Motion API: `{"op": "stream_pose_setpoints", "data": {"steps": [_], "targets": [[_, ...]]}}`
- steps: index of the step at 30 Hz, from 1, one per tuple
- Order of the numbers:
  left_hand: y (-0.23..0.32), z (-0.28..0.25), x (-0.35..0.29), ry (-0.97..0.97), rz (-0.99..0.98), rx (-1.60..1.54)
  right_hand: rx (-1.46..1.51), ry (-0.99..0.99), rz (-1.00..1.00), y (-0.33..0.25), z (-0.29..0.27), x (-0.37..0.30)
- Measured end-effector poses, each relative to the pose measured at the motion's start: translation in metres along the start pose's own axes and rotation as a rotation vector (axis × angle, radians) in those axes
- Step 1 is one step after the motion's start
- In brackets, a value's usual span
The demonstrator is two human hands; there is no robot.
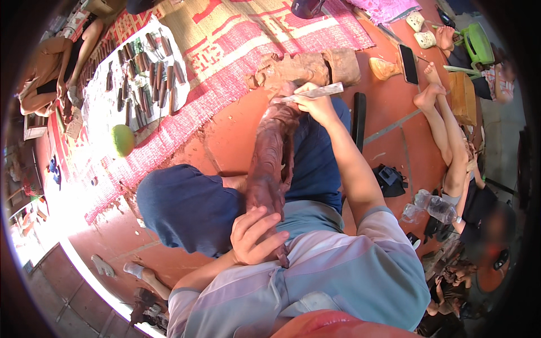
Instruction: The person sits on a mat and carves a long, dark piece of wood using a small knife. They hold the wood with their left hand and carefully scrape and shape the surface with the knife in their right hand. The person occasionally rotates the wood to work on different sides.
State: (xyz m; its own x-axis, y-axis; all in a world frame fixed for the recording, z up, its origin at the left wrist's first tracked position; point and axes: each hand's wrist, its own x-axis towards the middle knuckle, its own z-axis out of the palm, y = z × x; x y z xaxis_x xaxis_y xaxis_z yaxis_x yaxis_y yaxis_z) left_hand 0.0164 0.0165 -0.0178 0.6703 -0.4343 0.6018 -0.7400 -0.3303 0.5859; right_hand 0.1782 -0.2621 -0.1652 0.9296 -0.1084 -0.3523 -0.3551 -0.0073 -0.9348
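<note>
A long, dark reddish-brown wood carving (267, 152) lies lengthwise between my bent legs, its near end against my shirt. My left hand (256, 235) is curled over that near end, fingers resting on the wood. Toward the far end, my right hand (317, 106) is closed on a pale flat strip (321, 92), which lies across the carving. Whether the strip is a blade or folded sandpaper I cannot make out. Beyond the carving's far end sits a rough light-brown log (304, 69).
Several wood-handled carving tools (160, 84) lie on a white sheet (176, 101) over a red-and-yellow mat (236, 42). A green round fruit (122, 141) is beside them. At right are a phone (408, 63), a plastic bottle (441, 208), a black pouch (389, 179) and other people's legs (442, 121).
</note>
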Motion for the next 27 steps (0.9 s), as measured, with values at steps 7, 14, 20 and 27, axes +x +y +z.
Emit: {"op": "stream_pose_setpoints", "data": {"steps": [7,14,20,27], "targets": [[-0.004,0.000,0.002,0.015,0.022,-0.016,-0.461,0.213,-0.367,0.007,0.026,-0.005],[-0.008,-0.007,-0.003,-0.027,0.002,-0.033,-0.279,0.185,-0.322,0.004,0.030,-0.011],[-0.009,-0.006,-0.002,0.004,0.016,-0.042,-0.352,0.177,-0.428,0.018,0.029,-0.004],[-0.009,-0.002,0.002,0.052,0.010,-0.016,-0.410,0.257,-0.429,0.009,0.037,-0.003]]}}
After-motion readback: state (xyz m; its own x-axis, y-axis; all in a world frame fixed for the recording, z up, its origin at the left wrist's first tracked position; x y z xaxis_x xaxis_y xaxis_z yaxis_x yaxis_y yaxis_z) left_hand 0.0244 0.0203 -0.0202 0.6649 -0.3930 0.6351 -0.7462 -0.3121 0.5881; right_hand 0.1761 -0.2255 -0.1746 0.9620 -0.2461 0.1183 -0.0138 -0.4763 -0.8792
